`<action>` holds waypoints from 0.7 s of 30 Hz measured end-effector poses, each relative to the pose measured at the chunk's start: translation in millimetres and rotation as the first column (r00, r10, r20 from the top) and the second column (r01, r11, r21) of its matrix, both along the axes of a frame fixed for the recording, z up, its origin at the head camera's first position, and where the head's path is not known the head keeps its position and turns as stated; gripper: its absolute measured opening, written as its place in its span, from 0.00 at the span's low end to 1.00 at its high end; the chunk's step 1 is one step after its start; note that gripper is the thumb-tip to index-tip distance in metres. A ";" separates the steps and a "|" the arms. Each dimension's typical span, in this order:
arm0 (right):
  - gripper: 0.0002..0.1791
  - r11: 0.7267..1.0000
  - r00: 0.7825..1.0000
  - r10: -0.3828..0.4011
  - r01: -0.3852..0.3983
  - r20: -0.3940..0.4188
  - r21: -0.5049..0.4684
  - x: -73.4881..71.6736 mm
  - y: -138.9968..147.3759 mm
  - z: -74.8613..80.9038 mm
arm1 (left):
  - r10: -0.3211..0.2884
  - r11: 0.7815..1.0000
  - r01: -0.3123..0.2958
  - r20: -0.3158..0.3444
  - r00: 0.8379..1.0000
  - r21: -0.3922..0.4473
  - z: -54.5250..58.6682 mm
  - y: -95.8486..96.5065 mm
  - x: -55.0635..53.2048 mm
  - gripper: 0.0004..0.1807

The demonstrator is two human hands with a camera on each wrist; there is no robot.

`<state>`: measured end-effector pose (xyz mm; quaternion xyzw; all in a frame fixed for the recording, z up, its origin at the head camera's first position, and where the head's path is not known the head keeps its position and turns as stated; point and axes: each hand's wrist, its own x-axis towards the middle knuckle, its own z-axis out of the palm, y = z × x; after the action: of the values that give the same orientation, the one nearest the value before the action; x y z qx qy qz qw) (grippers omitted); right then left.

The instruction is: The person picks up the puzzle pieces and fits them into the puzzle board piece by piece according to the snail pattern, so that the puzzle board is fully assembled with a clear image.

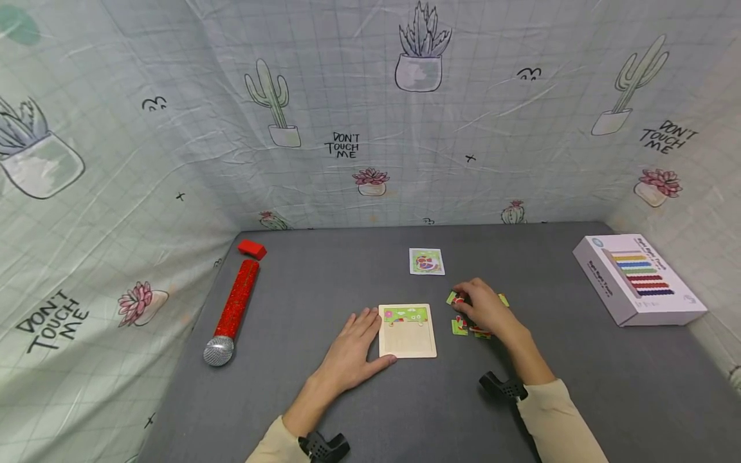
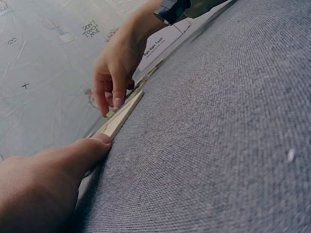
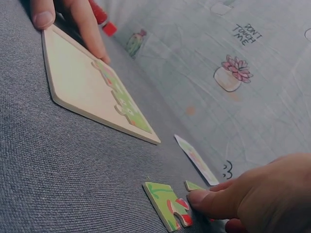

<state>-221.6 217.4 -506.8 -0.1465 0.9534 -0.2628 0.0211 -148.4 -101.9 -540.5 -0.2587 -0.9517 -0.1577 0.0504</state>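
Observation:
My left hand (image 1: 352,355) lies with straight fingers along the left side of a wooden puzzle board (image 1: 408,342), its thumb at the near left corner. Fitted pieces (image 1: 405,315) with a green picture fill the board's top strip; bare wood shows below. To the right of the board, my right hand (image 1: 491,314) reaches down with curled fingers and pinches a green and red puzzle piece (image 1: 451,298). Another puzzle piece (image 3: 167,204) lies close by its thumb in the right wrist view. More loose pieces (image 1: 480,333) lie partly hidden under the right hand.
A square picture card (image 1: 426,262) lies behind the board. On the left are a red microphone (image 1: 236,302) and a small red block (image 1: 252,249). A white box (image 1: 639,280) with coloured rows printed on it stands at the right. A printed cloth (image 1: 347,96) hangs behind the grey table (image 1: 324,276).

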 end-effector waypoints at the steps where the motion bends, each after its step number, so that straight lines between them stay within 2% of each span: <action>1: 0.20 1.000 1.000 0.001 -0.001 -0.005 -0.003 0.0 -0.5 -0.1 | 0.001 1.000 -0.001 0.000 1.000 0.000 -0.2 -0.2 -0.1 0.48; 21: 0.18 0.999 0.998 0.040 -0.042 -0.042 -0.027 1.7 0.5 2.3 | 0.003 1.000 -0.003 0.006 1.000 0.000 1.0 -0.3 0.5 0.47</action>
<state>-219.9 217.9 -504.5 -0.1717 0.9467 -0.2727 0.0048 -147.9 -102.2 -539.4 -0.2569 -0.9521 -0.1586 0.0476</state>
